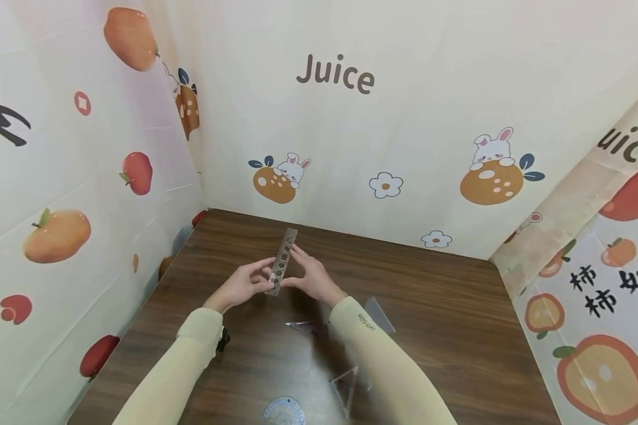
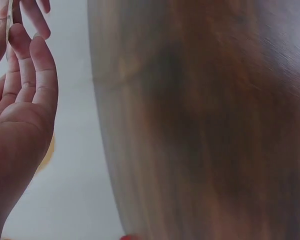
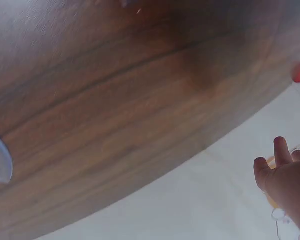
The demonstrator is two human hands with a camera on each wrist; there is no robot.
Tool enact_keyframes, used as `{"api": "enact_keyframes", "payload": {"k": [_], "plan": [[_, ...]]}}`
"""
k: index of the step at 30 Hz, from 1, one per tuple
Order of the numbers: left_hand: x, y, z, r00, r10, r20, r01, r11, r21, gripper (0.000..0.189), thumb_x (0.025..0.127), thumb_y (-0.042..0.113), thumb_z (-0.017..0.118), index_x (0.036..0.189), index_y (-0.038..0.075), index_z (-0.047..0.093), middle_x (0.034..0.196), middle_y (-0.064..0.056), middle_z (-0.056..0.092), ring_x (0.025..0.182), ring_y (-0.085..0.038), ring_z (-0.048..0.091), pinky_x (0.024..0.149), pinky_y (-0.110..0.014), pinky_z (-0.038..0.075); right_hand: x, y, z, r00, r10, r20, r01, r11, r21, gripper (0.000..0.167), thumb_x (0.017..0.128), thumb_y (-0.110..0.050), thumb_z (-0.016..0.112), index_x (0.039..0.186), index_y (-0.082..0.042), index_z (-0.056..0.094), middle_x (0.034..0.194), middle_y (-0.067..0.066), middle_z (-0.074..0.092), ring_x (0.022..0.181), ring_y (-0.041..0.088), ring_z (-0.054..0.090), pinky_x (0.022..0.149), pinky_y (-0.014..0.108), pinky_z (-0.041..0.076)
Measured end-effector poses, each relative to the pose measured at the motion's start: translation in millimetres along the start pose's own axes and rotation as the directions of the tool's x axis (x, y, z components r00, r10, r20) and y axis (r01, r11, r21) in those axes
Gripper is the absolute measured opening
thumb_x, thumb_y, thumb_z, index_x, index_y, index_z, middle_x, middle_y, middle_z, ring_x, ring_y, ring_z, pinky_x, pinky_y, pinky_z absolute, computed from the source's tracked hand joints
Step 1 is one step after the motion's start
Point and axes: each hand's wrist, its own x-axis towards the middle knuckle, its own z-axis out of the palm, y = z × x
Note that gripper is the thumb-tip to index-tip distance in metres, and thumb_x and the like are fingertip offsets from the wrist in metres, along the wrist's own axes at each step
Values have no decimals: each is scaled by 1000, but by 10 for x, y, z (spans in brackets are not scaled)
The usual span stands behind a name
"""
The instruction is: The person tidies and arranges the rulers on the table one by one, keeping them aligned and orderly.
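A clear flat ruler (image 1: 283, 262) with a row of cut-out shapes is held up over the dark wooden table, tilted with its far end to the right. My left hand (image 1: 241, 283) pinches its left edge near the lower end, between thumb and fingers. On the other side, my right hand (image 1: 316, 280) grips the right edge, fingertips near the upper part and thumb lower down. The left wrist view catches the ruler (image 2: 9, 22) edge-on at the left fingertips. In the right wrist view the right hand (image 3: 290, 185) is partly cut off.
On the table (image 1: 446, 307), a clear set square (image 1: 345, 386) and a purplish triangular piece (image 1: 308, 329) lie near the right forearm. Another triangle (image 1: 380, 316) is partly behind the sleeve. A bluish protractor (image 1: 285, 410) lies at the front. Printed cloth (image 1: 351, 130) surrounds the table.
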Motion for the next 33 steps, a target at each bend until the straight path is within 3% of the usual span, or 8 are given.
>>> {"api": "enact_keyframes", "payload": {"k": [8,13,17,24,33], "plan": [[-109,-240,-41,1000,-21,7,21,1000,14,68,100,16,68,160,11,38,121,-10,58,120,-23,68,98,-41,58,18,-17,259,997,33,71,-33,999,-7,92,89,-45,78,162,-11,33,173,0,21,156,36,30,127,59,23],[-174,-394,-45,997,-74,0,74,997,15,68,99,19,69,160,13,38,128,-14,60,116,-21,69,96,-39,58,17,-18,404,991,59,119,-54,998,-40,92,90,-49,75,162,-11,32,173,1,21,157,34,28,128,58,18],[-239,-465,-49,994,-109,-20,109,994,8,67,99,18,69,159,13,40,130,-15,62,112,-19,70,95,-38,58,49,-20,525,990,57,127,-45,994,-96,91,90,-50,75,161,-11,35,172,1,25,156,32,31,129,55,18],[-300,-666,-32,994,-110,-28,110,994,9,64,99,10,67,156,3,41,113,-10,62,98,-16,63,82,-27,55,81,15,746,984,60,166,-24,977,-212,90,89,-54,74,159,-11,39,170,3,31,155,27,35,130,50,18],[-342,-747,-50,996,-83,-22,83,996,26,64,97,2,67,154,-7,40,111,-18,65,83,-13,65,73,-28,56,131,-47,946,990,88,111,-44,936,-348,89,84,-59,77,156,-16,46,168,-2,37,156,25,32,129,55,17]]}}
